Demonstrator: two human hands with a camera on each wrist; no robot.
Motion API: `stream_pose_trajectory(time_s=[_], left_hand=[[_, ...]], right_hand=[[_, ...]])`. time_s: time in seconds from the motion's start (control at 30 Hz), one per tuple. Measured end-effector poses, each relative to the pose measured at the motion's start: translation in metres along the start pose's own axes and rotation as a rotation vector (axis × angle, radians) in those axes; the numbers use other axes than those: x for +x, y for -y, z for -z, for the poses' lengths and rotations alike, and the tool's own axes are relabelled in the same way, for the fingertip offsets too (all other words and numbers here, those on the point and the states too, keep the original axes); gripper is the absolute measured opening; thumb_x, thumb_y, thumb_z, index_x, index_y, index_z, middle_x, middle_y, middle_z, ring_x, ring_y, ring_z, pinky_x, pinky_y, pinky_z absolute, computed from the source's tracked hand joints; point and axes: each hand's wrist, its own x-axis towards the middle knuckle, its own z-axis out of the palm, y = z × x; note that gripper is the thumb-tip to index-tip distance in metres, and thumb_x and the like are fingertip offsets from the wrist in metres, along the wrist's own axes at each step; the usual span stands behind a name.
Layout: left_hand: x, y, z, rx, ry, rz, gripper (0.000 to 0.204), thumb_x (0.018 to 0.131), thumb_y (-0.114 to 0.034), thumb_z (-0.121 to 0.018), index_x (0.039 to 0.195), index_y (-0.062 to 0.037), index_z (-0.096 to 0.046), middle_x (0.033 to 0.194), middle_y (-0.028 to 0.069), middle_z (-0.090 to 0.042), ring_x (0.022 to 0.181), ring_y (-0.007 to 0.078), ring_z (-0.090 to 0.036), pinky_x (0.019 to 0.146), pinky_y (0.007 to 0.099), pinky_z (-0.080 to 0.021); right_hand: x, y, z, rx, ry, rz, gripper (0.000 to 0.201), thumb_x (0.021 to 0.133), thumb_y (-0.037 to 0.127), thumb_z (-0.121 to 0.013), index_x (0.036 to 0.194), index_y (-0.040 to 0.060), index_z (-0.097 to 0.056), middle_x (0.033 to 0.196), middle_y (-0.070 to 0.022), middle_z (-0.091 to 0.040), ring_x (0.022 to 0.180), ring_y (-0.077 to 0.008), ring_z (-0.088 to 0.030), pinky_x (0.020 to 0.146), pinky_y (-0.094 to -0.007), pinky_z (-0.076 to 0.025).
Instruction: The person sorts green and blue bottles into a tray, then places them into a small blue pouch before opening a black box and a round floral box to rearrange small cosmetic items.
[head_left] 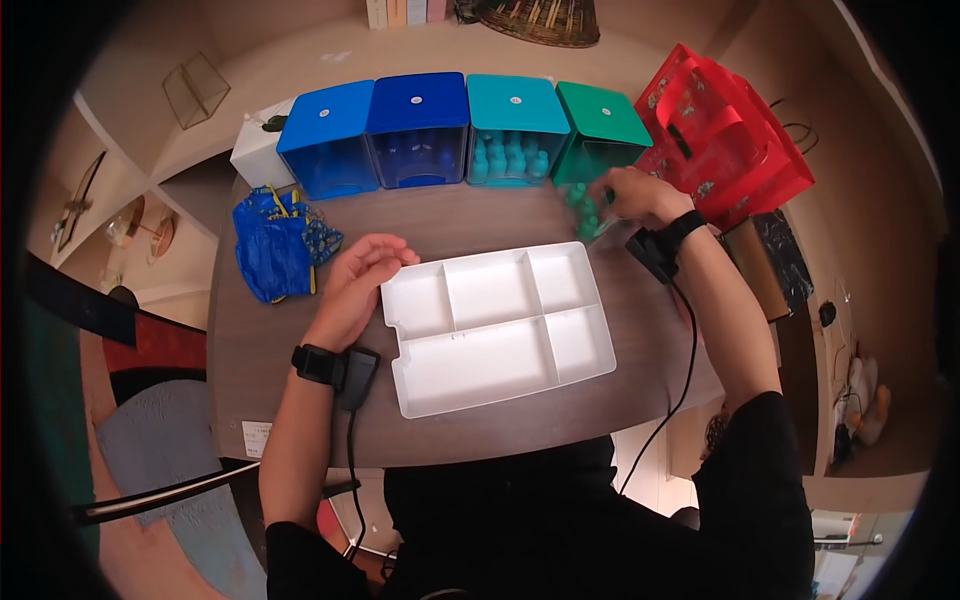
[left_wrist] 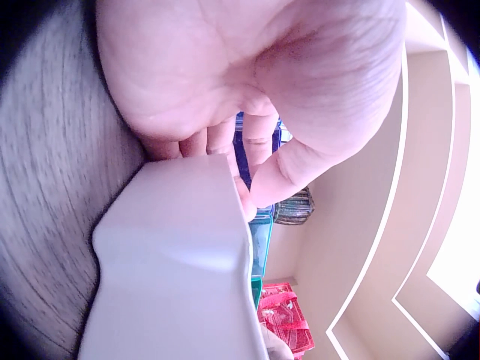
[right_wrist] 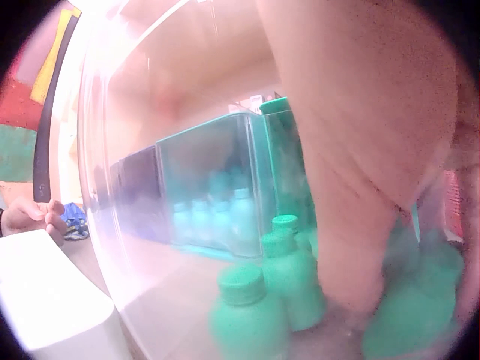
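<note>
My right hand [head_left: 645, 195] is nearer the green bottles [right_wrist: 251, 322], some upright just beside its fingers; I cannot tell whether these grip anything. My left hand [head_left: 358, 285], fingers relaxed, lies at the white tray's [head_left: 470, 370] corner.

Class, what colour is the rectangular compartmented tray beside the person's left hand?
White; the rectangular five-compartment tray shows best in the head view.

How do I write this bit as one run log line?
left hand: at white tray corner | right hand: at green bottles, grip unclear | white tray: no bottles inside
</note>
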Motion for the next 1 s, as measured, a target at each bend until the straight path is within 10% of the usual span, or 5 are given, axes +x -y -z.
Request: stream_pose_trajectory(time_s=[1.0], left_hand=[[0.001, 0.001, 0.001, -0.012, 0.000, 0.002, 0.024, 0.094, 0.002, -0.056, 0.118, -0.0015, -0.059, 0.109, 0.0106, -0.067, 0.107, 0.0178, -0.063, 0.096, 0.0302, -0.048]], right_hand=[[0.001, 0.003, -0.002, -0.153, -0.092, 0.095, 0.046, 0.074, 0.002, -0.068, 0.118, 0.0120, -0.063, 0.112, -0.0167, -0.068, 0.108, -0.0349, -0.064, 0.086, -0.0431, -0.053]])
